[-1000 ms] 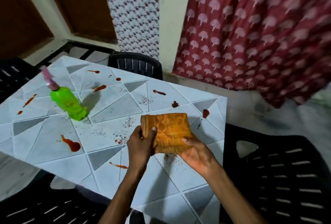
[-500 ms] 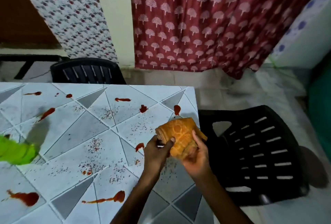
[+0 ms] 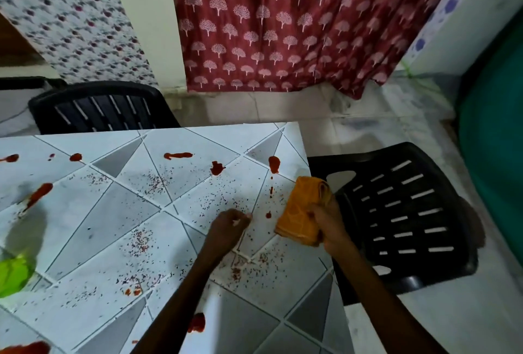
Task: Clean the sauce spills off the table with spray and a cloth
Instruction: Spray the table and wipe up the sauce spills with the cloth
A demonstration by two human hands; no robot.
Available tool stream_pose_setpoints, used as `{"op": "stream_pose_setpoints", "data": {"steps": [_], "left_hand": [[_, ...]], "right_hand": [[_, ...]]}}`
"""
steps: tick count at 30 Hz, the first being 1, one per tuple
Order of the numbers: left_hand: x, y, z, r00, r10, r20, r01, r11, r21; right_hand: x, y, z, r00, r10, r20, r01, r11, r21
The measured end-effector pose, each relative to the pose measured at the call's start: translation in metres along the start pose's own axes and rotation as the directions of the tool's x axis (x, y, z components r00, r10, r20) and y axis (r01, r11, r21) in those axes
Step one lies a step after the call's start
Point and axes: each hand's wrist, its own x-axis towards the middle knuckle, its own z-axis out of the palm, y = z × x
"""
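White tiled table [image 3: 85, 240] could get smeared red if wiping starts dry: the green spray bottle [image 3: 11, 277] is well apart, far left. The folded orange cloth [image 3: 297, 212] is at the table's right edge, its long side pointing away. The right hand [image 3: 329, 222] clamps its fingers on it; the left hand [image 3: 227, 229] is curled, empty. Little sauce spots [image 3: 274, 163] dot the top.

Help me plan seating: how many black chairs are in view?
2. One black chair stands behind the table; the other chair sits at its right side. Others may be out of frame.
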Motion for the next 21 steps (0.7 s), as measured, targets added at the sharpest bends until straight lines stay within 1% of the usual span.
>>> {"op": "stream_pose_setpoints", "data": {"steps": [1, 2, 3, 4, 6, 7, 8, 9, 11, 12, 13, 16, 18, 21], "left_hand": [[0.012, -0.012, -0.009, 0.997, 0.007, -0.074, -0.002, 0.998, 0.07], [0.025, -0.024, -0.018, 0.99, 0.013, -0.141, 0.008, 0.989, 0.146], [0.035, -0.034, -0.027, 0.982, 0.007, -0.188, 0.038, 0.972, 0.234], [0.046, -0.045, -0.035, 0.974, 0.013, -0.225, 0.061, 0.946, 0.318], [0.062, -0.061, -0.049, 0.961, 0.053, -0.271, 0.078, 0.89, 0.45], [0.065, -0.065, -0.056, 0.957, 0.079, -0.279, 0.075, 0.863, 0.499], [0.07, -0.073, -0.06, 0.957, 0.102, -0.273, 0.064, 0.842, 0.535], [0.072, -0.079, -0.064, 0.962, 0.108, -0.252, 0.056, 0.822, 0.567], [0.075, -0.091, -0.068, 0.977, 0.097, -0.192, 0.04, 0.795, 0.606], [0.075, -0.096, -0.068, 0.98, 0.094, -0.176, 0.036, 0.785, 0.618], [0.074, -0.098, -0.068, 0.98, 0.095, -0.172, 0.034, 0.78, 0.624], [0.072, -0.104, -0.07, 0.976, 0.126, -0.18, 0.018, 0.772, 0.636], [0.072, -0.102, -0.07, 0.976, 0.12, -0.18, 0.021, 0.777, 0.629], [0.073, -0.099, -0.071, 0.977, 0.105, -0.187, 0.028, 0.802, 0.597]], "right_hand": [[0.008, -0.005, -0.002, 0.996, -0.08, -0.033, 0.071, 0.976, -0.205], [0.016, -0.01, -0.005, 0.986, -0.158, -0.048, 0.128, 0.914, -0.386], [0.023, -0.014, -0.007, 0.974, -0.216, -0.059, 0.155, 0.841, -0.519], [0.031, -0.016, -0.007, 0.961, -0.268, -0.073, 0.17, 0.775, -0.608], [0.047, -0.017, -0.006, 0.933, -0.346, -0.103, 0.172, 0.678, -0.714], [0.054, -0.017, -0.003, 0.922, -0.37, -0.11, 0.173, 0.651, -0.739], [0.063, -0.015, 0.002, 0.922, -0.373, -0.104, 0.178, 0.648, -0.74], [0.07, -0.013, 0.009, 0.932, -0.35, -0.09, 0.182, 0.671, -0.718], [0.078, -0.006, 0.029, 0.964, -0.261, -0.05, 0.172, 0.757, -0.63], [0.08, -0.001, 0.039, 0.97, -0.242, -0.039, 0.172, 0.785, -0.595], [0.08, 0.004, 0.048, 0.969, -0.243, -0.044, 0.174, 0.797, -0.578], [0.075, 0.015, 0.074, 0.971, -0.228, -0.076, 0.138, 0.788, -0.601], [0.064, 0.021, 0.093, 0.976, -0.216, -0.017, 0.162, 0.779, -0.606], [0.042, 0.032, 0.13, 0.968, -0.212, 0.137, 0.251, 0.752, -0.61]]}}
